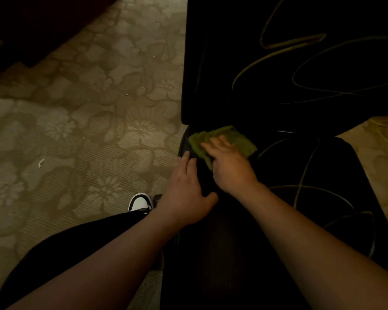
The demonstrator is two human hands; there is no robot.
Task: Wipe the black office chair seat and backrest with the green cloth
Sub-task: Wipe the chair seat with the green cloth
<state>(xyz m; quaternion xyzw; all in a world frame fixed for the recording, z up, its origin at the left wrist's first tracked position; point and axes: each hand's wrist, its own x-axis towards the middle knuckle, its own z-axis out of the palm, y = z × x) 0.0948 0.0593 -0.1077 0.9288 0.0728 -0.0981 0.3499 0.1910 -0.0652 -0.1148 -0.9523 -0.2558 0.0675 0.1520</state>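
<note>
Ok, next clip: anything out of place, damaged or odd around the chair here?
Small pale scraps of litter lie on the patterned carpet left of the chair seat. Otherwise nothing stands out: the right hand presses the green cloth flat on the seat and the left hand rests on its edge.

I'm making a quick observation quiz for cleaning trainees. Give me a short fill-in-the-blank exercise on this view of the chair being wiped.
1. The right hand presses a cloth whose colour is ____.
2. The left hand rests on the ____ edge of the chair seat.
3. The cloth lies on the seat, close under the black ____.
4. The floor beside the chair is a carpet with a ____ pattern.

Missing words: green; left; backrest; floral
</note>
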